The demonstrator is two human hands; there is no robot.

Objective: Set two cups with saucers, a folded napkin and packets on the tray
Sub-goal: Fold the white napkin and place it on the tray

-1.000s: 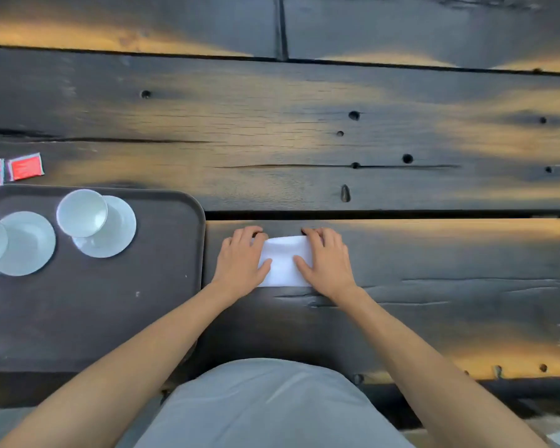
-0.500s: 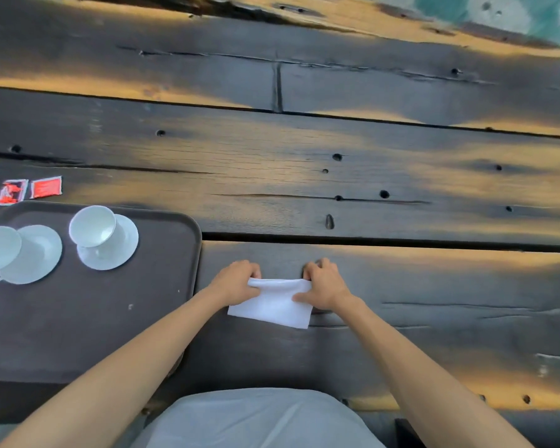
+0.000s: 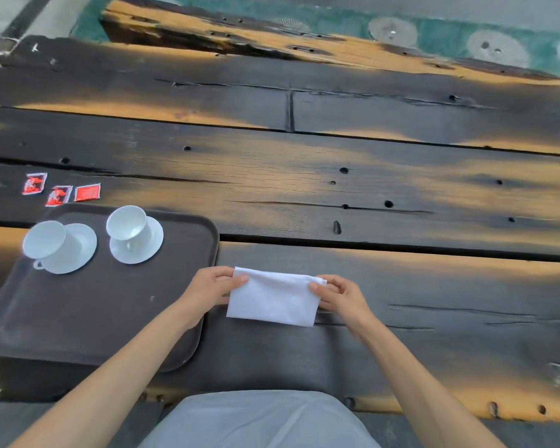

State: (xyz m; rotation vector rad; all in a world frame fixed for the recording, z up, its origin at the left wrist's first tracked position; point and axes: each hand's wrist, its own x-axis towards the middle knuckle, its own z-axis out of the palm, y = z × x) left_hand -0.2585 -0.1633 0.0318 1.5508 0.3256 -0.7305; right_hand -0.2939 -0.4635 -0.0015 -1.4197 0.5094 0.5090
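Note:
A folded white napkin (image 3: 274,297) hangs just above the table, right of the tray. My left hand (image 3: 209,286) pinches its upper left corner and my right hand (image 3: 338,294) pinches its upper right corner. The dark brown tray (image 3: 88,321) lies at the left. On its far half stand two white cups on saucers, one at the left (image 3: 44,239) and one to its right (image 3: 126,223). Three red packets (image 3: 59,192) lie on the table just beyond the tray's far edge.
The table is made of dark, worn wooden planks (image 3: 337,189) with gaps and holes. Its far edge gives onto a teal patterned floor (image 3: 434,30). My grey lap (image 3: 259,421) is at the near table edge.
Both hands went from pressing the napkin flat on the table to pinching its top corners and lifting it. The view tilted up, showing more of the far table.

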